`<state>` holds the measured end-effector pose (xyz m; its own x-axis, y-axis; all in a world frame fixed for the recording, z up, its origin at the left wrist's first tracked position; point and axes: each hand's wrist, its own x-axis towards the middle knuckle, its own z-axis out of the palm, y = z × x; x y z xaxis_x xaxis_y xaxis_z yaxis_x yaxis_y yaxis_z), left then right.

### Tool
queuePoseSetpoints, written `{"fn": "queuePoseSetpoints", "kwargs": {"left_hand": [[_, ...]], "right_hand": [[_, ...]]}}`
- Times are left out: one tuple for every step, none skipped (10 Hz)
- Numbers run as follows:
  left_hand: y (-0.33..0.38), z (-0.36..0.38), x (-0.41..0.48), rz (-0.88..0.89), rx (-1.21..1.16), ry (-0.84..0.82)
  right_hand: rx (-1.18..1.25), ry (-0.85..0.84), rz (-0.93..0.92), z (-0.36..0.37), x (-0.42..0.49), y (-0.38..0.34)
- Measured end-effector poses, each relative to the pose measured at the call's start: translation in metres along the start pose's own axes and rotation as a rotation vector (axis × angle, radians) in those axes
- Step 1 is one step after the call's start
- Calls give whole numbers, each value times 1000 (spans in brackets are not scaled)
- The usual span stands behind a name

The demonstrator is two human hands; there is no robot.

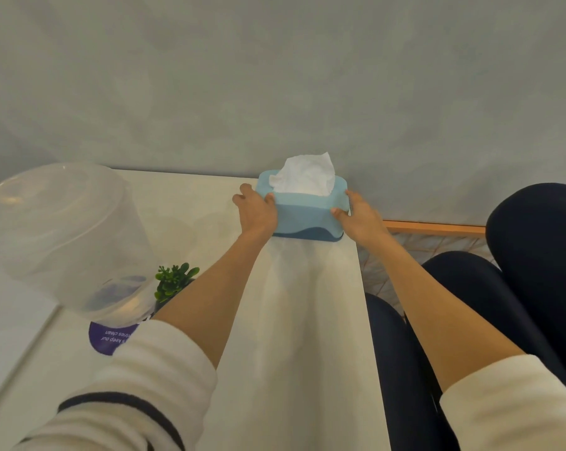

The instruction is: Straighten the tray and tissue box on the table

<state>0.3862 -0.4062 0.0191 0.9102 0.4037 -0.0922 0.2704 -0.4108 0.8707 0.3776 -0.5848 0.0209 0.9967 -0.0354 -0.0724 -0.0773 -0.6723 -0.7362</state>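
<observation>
A light blue tissue box [302, 213] with a darker blue base and a white tissue [306, 175] sticking out stands at the far right corner of the white table [307, 320], close to the grey wall. My left hand [257, 211] grips its left end and my right hand [359, 216] grips its right end. Both arms reach forward across the table. A tray under a clear plastic dome [60, 229] stands at the left, partly out of frame; its base shows only dimly through the plastic.
A small green plant [174, 281] stands beside the dome, near my left forearm. A purple round sticker [110, 336] lies on the table. Dark blue chairs [535, 255] stand right of the table's right edge, over a tiled floor [405, 249].
</observation>
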Motion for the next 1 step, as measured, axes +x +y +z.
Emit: {"fn": "queuePoseSetpoints", "kwargs": {"left_hand": [[7,-6,-6,108,70,23]], "right_hand": [[-17,58,-22,-11,-6,-11]]}}
